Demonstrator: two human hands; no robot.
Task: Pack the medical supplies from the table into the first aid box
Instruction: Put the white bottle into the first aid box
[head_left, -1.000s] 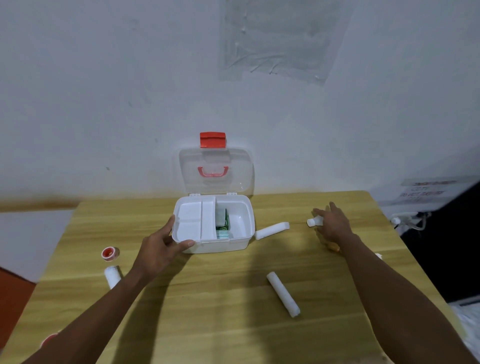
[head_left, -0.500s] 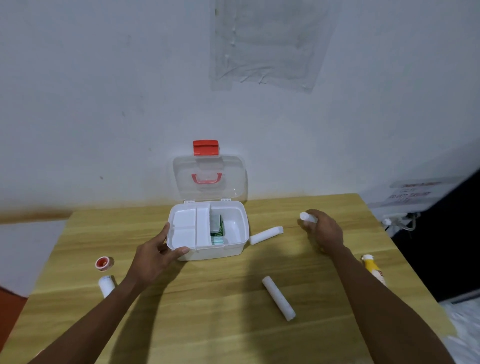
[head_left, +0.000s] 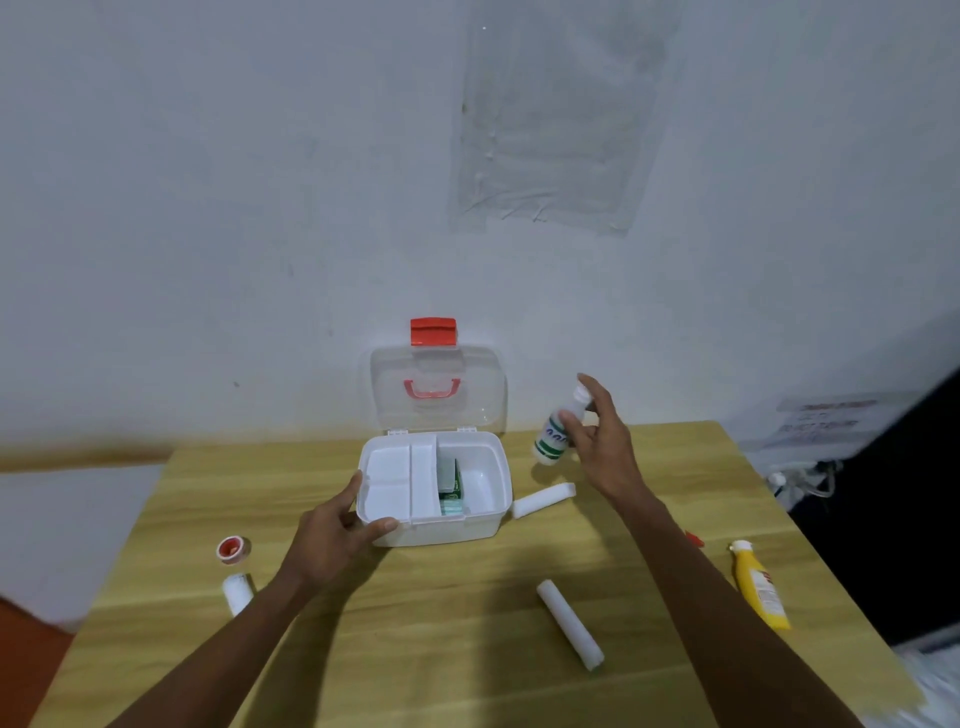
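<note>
The white first aid box (head_left: 485, 522) stands open at the back middle of the wooden table (head_left: 441, 639), its clear lid (head_left: 437, 387) with red latch upright. A green packet (head_left: 451, 491) lies inside, beside a white divider tray. My left hand (head_left: 337, 538) grips the box's front left corner. My right hand (head_left: 602, 441) holds a white bottle (head_left: 553, 439) with a green label in the air, just right of the box. One white gauze roll (head_left: 543, 500) lies touching the box's right side, another (head_left: 570, 624) nearer me.
A red-cored tape roll (head_left: 232, 549) and a small white roll (head_left: 237, 593) lie at the left. A yellow bottle (head_left: 759, 584) and a small red item (head_left: 693, 539) lie at the right, near the table's edge. A white wall stands right behind the box.
My right hand has lifted the white bottle off the table and carried it left toward the box. The left hand has stayed on the box's corner.
</note>
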